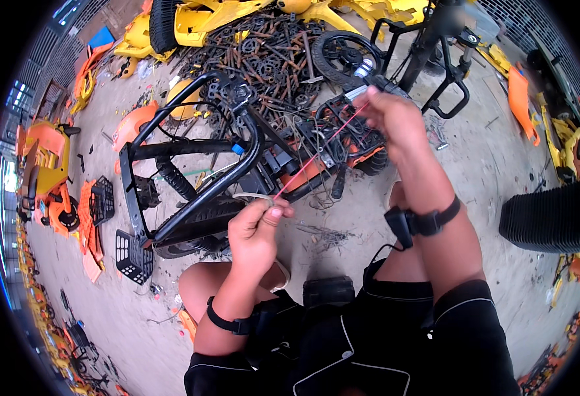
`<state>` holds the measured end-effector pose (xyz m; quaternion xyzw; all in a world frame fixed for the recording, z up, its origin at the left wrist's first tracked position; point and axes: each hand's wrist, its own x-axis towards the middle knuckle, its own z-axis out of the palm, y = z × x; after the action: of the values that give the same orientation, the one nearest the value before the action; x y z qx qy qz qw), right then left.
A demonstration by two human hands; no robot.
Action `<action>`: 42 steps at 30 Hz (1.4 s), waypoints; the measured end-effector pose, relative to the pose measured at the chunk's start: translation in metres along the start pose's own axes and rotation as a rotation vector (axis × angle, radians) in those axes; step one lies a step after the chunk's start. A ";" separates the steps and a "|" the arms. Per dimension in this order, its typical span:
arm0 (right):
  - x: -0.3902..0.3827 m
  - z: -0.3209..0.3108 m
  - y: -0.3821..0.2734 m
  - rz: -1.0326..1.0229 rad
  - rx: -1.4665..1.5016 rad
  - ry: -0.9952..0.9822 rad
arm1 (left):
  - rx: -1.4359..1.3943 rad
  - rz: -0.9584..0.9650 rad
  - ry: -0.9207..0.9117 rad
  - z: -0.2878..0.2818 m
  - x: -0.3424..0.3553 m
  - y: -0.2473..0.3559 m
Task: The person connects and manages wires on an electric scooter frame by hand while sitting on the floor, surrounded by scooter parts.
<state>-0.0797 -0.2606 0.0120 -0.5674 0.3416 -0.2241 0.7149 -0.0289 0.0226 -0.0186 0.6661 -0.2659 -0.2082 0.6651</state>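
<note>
My left hand (pixel 254 231) is closed on a red wire (pixel 320 151) and a pale, curved strip (pixel 245 195), in front of a black tubular vehicle frame (pixel 188 206). The wire runs taut diagonally up to my right hand (pixel 394 120), whose thumb and fingers are closed on its upper end. Below the wire lies a dismantled chassis (pixel 364 158) with black metal parts, orange panels and loose cables. A small blue piece (pixel 238 148) is on the frame's tube. Where the wire ends under my right fingers is hidden.
A rusty parts heap (pixel 250 59) and a loose tyre (pixel 326 59) lie behind. Yellow panels (pixel 204 23) are piled at the back. Black crates (pixel 133 257) and orange body parts lie left. A stack of black items (pixel 544 218) stands right. A forked post (pixel 414 53) rises at upper right.
</note>
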 end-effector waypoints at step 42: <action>-0.083 0.077 0.047 -0.004 0.441 -0.521 | -0.734 -0.532 0.118 0.009 0.015 -0.008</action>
<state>-0.0806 -0.1391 -0.0044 -0.4379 0.0896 -0.1413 0.8833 -0.0226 0.0055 -0.0260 0.4421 0.0444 -0.4139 0.7946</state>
